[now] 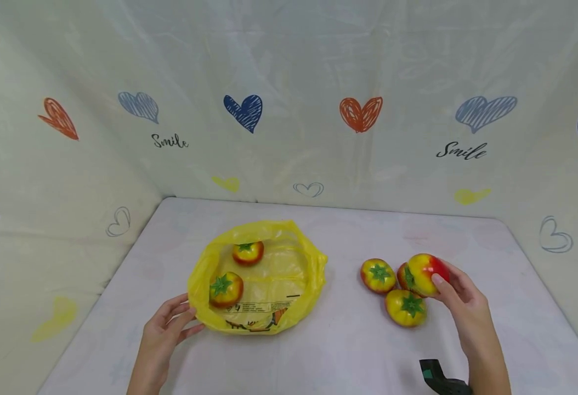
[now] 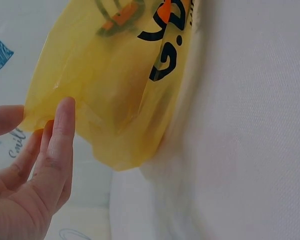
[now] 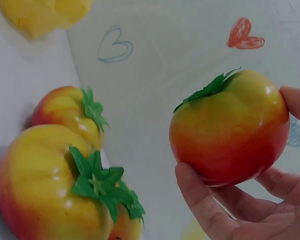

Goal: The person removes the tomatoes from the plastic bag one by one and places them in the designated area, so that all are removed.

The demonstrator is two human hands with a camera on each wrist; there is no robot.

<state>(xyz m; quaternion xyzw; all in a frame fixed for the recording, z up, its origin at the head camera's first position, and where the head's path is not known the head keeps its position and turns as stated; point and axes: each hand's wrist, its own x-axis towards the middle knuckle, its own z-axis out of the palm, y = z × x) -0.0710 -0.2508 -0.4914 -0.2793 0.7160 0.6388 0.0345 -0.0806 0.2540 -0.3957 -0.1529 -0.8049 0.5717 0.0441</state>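
fruit (image 1: 423, 274) clamped in the right hand (image 1: 464, 300)
three more fruits (image 1: 406, 309) lie just left of it; the left hand (image 1: 165, 323) pinches the yellow bag (image 1: 315, 269) to its right.

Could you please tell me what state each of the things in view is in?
Yellow bag: mouth open, on the table.
Two bagged fruits: inside the bag, leafy tops on.
Held fruit: raised off the table, leafy top on.
Three loose fruits: on the table, grouped together, one partly hidden behind the held fruit.
Left hand: fingers holding the bag's side.
Right hand: fingers gripping the held fruit.
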